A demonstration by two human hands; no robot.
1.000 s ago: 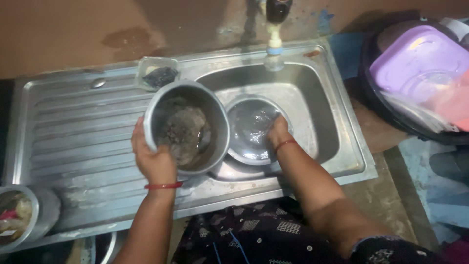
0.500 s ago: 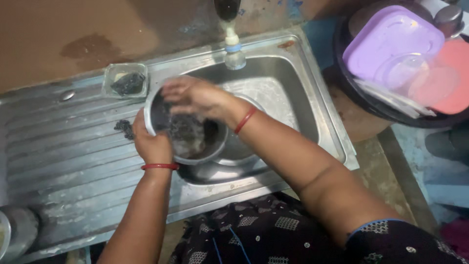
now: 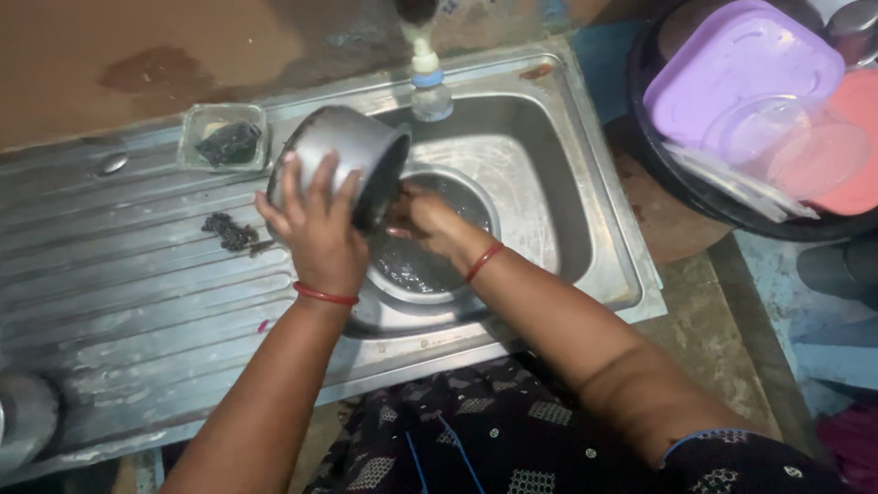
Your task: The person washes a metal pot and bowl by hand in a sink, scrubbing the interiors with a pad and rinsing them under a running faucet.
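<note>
The right hand (image 3: 425, 220) is partly hidden: its fingertips vanish behind the rim of the steel pot (image 3: 343, 155), so whether those fingers are curled, spread or pressing inside the pot cannot be told. The pot's inside is also out of sight, since its mouth faces right and down toward the basin. A tap (image 3: 422, 64) is cut off by the top edge of the view, and only its pale spout shows over the back of the sink (image 3: 585, 229). At the lower left corner a round steel vessel (image 3: 27, 416) is cropped by the frame and too blurred to make out.

The left hand (image 3: 315, 229) grips the pot from behind, palm on its outer wall and fingers spread up over the curved side, closed firmly on it. The pot is tipped on its side and held above the left rim of the basin, where the drainboard (image 3: 128, 302) meets it. Below the pot and the right hand, a steel bowl (image 3: 430, 265) sits in the basin with wet residue in it.

On the drainboard's back edge stands a small clear container (image 3: 224, 137) with a dark scrubber in it; a dark clump (image 3: 229, 233) lies just left of the left hand. Beyond the sink's right edge a dark tub (image 3: 732, 197) holds purple and pink plastic lids.
</note>
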